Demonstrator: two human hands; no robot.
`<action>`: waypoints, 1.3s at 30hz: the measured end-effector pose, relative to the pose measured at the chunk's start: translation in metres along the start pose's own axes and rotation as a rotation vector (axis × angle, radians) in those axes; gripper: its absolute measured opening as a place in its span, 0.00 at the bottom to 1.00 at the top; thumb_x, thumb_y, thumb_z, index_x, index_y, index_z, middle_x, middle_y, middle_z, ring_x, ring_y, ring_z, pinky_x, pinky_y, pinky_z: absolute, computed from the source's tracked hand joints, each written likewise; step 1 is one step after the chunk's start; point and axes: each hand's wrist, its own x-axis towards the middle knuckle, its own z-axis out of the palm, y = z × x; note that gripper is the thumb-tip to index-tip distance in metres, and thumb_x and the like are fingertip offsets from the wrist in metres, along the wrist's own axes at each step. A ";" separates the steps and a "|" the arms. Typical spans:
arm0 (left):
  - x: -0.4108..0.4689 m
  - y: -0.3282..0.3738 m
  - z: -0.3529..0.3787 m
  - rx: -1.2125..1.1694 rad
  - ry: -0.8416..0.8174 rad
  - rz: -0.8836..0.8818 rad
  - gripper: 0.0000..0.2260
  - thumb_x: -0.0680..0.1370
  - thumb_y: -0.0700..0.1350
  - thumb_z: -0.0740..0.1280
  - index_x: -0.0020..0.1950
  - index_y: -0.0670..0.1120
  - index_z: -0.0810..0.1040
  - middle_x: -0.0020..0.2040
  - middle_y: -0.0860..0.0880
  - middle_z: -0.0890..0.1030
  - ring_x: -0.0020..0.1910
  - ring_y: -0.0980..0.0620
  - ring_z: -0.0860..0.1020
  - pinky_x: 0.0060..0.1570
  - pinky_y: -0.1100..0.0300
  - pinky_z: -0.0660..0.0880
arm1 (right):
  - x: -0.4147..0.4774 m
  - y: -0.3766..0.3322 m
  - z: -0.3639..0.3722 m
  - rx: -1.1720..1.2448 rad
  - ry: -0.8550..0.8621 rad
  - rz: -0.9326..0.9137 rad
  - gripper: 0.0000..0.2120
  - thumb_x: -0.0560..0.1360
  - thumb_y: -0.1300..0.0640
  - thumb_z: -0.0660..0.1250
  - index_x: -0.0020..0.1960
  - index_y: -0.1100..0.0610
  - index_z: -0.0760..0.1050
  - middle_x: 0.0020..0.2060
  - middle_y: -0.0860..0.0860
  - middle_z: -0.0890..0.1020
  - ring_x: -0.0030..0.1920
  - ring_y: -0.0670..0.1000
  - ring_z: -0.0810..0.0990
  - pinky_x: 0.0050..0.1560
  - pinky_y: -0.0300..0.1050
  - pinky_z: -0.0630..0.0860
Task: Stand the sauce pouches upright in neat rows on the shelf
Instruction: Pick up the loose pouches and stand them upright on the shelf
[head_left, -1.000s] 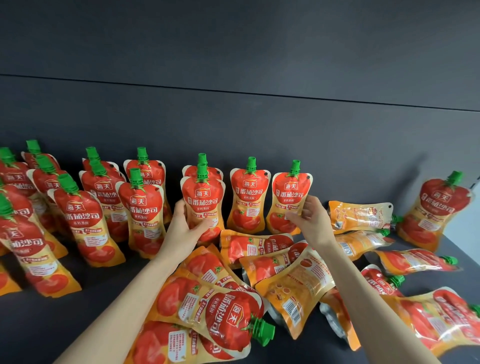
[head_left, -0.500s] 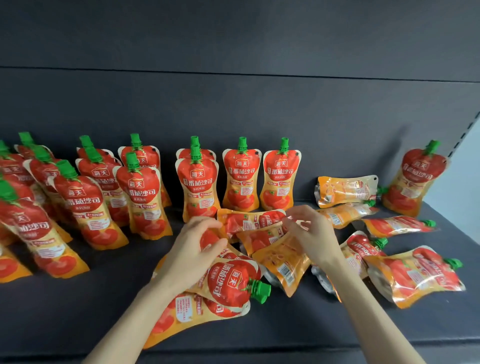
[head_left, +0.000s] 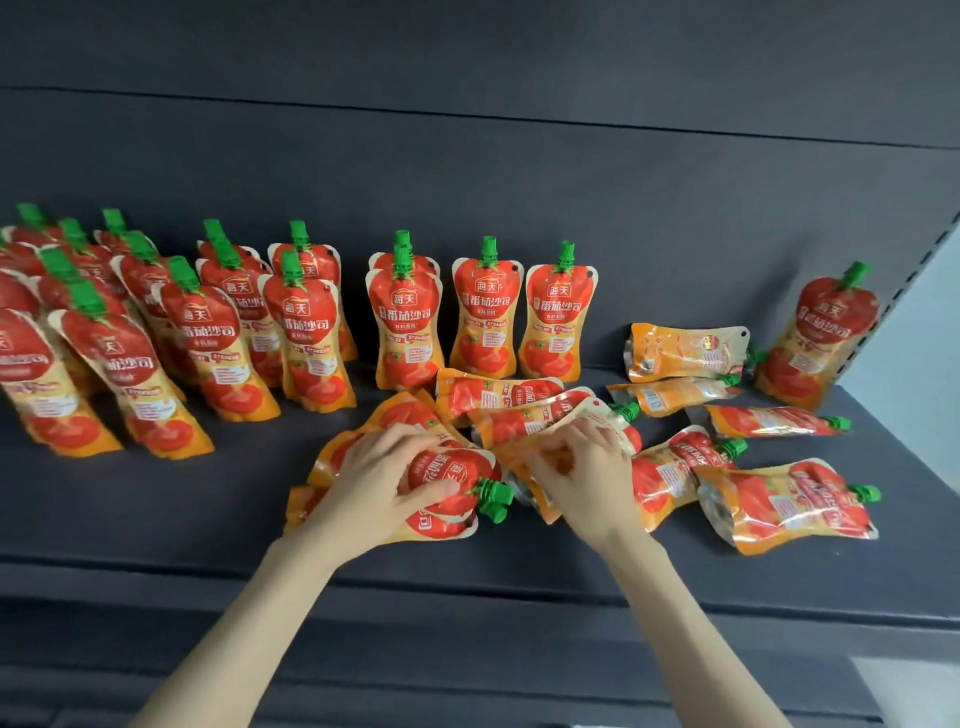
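Several red-and-orange sauce pouches with green caps stand upright in rows (head_left: 306, 332) on the left and middle of the dark shelf (head_left: 208, 499). A heap of pouches lies flat in the middle. My left hand (head_left: 387, 478) curls over the top flat pouch (head_left: 457, 475), whose cap points right. My right hand (head_left: 584, 470) pinches the edge of an orange pouch (head_left: 540, 501) lying back side up beside it. More pouches lie flat to the right (head_left: 784, 506). One pouch (head_left: 821, 338) leans upright at the far right.
The shelf's dark back panel (head_left: 519, 197) rises behind the rows. A perforated upright (head_left: 904, 291) bounds the shelf on the right. The shelf's front edge (head_left: 467, 587) runs below my wrists, with bare shelf between it and the left rows.
Both hands have come back from the standing pouches at the rear down onto the flat heap; each now takes hold of a lying pouch. The view has pulled back and tilted lower.
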 end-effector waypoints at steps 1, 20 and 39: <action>0.000 0.001 0.000 0.004 0.010 0.000 0.44 0.64 0.79 0.44 0.66 0.52 0.70 0.62 0.58 0.68 0.64 0.56 0.65 0.69 0.52 0.60 | 0.000 -0.004 0.000 -0.039 0.014 0.056 0.17 0.72 0.44 0.68 0.50 0.57 0.78 0.54 0.52 0.77 0.59 0.58 0.69 0.59 0.54 0.66; 0.017 -0.014 -0.005 0.200 0.096 0.070 0.46 0.53 0.83 0.45 0.53 0.51 0.70 0.54 0.55 0.72 0.56 0.53 0.69 0.63 0.53 0.58 | 0.035 -0.021 -0.003 -0.161 -0.133 0.653 0.65 0.55 0.22 0.65 0.75 0.62 0.46 0.70 0.64 0.61 0.71 0.64 0.60 0.69 0.57 0.56; 0.015 -0.016 -0.005 -0.127 0.253 0.088 0.34 0.58 0.80 0.55 0.45 0.51 0.69 0.45 0.56 0.76 0.47 0.56 0.71 0.61 0.52 0.63 | 0.017 -0.014 -0.012 0.312 0.132 0.532 0.40 0.65 0.58 0.76 0.70 0.56 0.57 0.61 0.63 0.69 0.61 0.63 0.68 0.52 0.50 0.72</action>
